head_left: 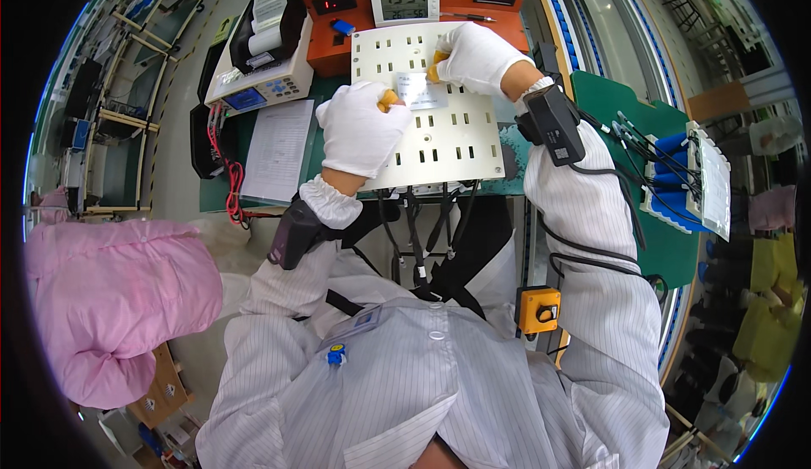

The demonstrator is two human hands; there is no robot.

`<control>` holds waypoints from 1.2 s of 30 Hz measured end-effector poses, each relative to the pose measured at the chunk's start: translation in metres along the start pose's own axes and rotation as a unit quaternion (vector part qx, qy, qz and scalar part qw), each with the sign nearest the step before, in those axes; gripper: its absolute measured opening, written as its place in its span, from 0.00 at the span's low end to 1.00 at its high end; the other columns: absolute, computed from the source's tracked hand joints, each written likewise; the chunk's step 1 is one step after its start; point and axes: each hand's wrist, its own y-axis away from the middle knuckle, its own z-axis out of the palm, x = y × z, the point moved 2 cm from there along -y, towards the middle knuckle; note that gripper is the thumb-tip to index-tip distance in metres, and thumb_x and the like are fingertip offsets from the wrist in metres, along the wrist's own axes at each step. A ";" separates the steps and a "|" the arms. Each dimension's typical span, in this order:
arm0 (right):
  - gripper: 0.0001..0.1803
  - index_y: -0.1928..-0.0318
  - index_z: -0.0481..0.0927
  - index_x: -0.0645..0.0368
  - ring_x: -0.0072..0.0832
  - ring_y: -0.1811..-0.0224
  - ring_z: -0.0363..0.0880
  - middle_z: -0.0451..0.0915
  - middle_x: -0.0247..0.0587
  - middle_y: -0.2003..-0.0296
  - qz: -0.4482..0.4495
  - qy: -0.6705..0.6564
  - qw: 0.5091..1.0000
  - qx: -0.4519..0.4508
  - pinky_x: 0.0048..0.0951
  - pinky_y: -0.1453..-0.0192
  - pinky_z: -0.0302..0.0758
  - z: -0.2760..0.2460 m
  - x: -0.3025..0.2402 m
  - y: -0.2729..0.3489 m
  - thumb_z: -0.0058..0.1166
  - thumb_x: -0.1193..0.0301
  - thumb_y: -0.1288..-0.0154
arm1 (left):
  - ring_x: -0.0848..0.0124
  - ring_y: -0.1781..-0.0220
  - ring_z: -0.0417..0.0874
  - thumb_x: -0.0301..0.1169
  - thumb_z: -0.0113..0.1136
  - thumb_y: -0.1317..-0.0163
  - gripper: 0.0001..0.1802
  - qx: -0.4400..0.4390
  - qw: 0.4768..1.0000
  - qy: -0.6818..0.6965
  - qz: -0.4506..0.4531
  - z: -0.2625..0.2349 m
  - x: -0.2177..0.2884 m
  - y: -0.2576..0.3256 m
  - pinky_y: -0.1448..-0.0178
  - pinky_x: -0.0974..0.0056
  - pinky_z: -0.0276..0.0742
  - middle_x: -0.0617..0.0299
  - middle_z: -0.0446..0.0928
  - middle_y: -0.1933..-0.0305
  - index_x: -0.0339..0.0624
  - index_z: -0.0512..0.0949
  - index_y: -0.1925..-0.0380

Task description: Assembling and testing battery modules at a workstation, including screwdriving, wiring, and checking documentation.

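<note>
A white panel point(456, 144) with rows of small slots lies in front of me on the bench. Over its upper middle is a small pale, glossy label point(421, 91) with faint print. My left hand point(363, 127), in a white glove with yellowish fingertips, is closed at the label's left edge. At its upper right corner, my right hand point(477, 59), gloved the same way, pinches with thumb and forefinger. Curled fingers hide the exact contact on both sides. Black cables point(412, 224) hang from the panel's near edge.
Behind the panel stand an orange console point(338, 46) and a white digital clock point(405, 2). At the left are a bench meter point(262, 80) with red leads and a printed sheet point(274, 148). A blue-and-white wired fixture point(688, 173) sits right. A pink-sleeved person point(127, 291) is close left.
</note>
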 end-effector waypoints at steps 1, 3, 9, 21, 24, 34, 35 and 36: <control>0.15 0.60 0.88 0.60 0.41 0.69 0.83 0.84 0.51 0.70 -0.002 -0.004 1.000 0.004 0.32 0.57 0.79 0.000 0.001 0.000 0.63 0.65 0.45 | 0.58 0.66 0.79 0.38 0.63 0.52 0.10 0.000 1.000 -0.001 0.000 0.000 0.000 0.000 0.61 0.54 0.67 0.59 0.81 0.72 0.43 0.83 0.77; 0.14 0.61 0.88 0.60 0.41 0.69 0.83 0.84 0.51 0.70 -0.002 -0.005 1.000 0.007 0.32 0.57 0.80 0.003 0.002 -0.001 0.63 0.65 0.45 | 0.58 0.66 0.79 0.38 0.63 0.52 0.11 -0.004 1.000 -0.002 -0.004 0.000 -0.001 0.000 0.61 0.53 0.67 0.58 0.81 0.71 0.43 0.83 0.77; 0.14 0.61 0.88 0.60 0.42 0.69 0.83 0.84 0.51 0.71 -0.009 0.013 1.000 0.016 0.32 0.57 0.80 0.006 0.003 -0.002 0.63 0.64 0.45 | 0.58 0.66 0.80 0.39 0.63 0.53 0.11 -0.003 1.000 -0.014 0.001 0.000 0.001 -0.001 0.62 0.52 0.68 0.58 0.81 0.71 0.43 0.83 0.76; 0.14 0.58 0.87 0.61 0.41 0.65 0.85 0.85 0.52 0.65 0.025 0.092 0.995 0.027 0.32 0.54 0.81 0.008 -0.012 0.005 0.63 0.66 0.42 | 0.58 0.60 0.81 0.41 0.70 0.55 0.21 0.008 0.989 -0.055 -0.139 -0.016 0.003 0.003 0.56 0.55 0.75 0.53 0.77 0.64 0.39 0.77 0.67; 0.14 0.59 0.85 0.62 0.40 0.65 0.86 0.85 0.51 0.64 0.019 0.108 0.993 0.050 0.31 0.54 0.81 0.006 -0.012 0.005 0.65 0.66 0.42 | 0.57 0.62 0.78 0.37 0.72 0.56 0.22 0.007 0.994 0.010 -0.110 -0.028 -0.009 0.025 0.59 0.57 0.74 0.54 0.73 0.65 0.38 0.72 0.67; 0.23 0.45 0.75 0.58 0.45 0.44 0.76 0.77 0.50 0.46 -0.144 0.181 0.948 0.217 0.44 0.41 0.74 0.018 -0.031 0.005 0.57 0.63 0.38 | 0.71 0.73 0.66 0.45 0.71 0.45 0.24 -0.058 0.950 0.234 -0.201 -0.033 -0.039 0.104 0.67 0.66 0.66 0.62 0.65 0.74 0.37 0.69 0.71; 0.26 0.41 0.72 0.58 0.46 0.37 0.70 0.72 0.50 0.40 -0.193 0.218 0.934 0.208 0.48 0.37 0.69 0.026 -0.044 0.003 0.57 0.61 0.38 | 0.71 0.74 0.66 0.45 0.70 0.43 0.24 -0.079 0.934 0.269 -0.222 -0.031 -0.038 0.105 0.68 0.66 0.66 0.62 0.65 0.76 0.37 0.69 0.72; 0.32 0.37 0.68 0.58 0.48 0.30 0.59 0.62 0.48 0.32 -0.195 0.229 0.941 0.156 0.56 0.31 0.60 0.038 -0.051 -0.006 0.56 0.54 0.36 | 0.73 0.75 0.65 0.47 0.67 0.40 0.24 -0.089 0.927 0.289 -0.223 -0.032 -0.036 0.106 0.68 0.67 0.66 0.63 0.66 0.78 0.36 0.70 0.73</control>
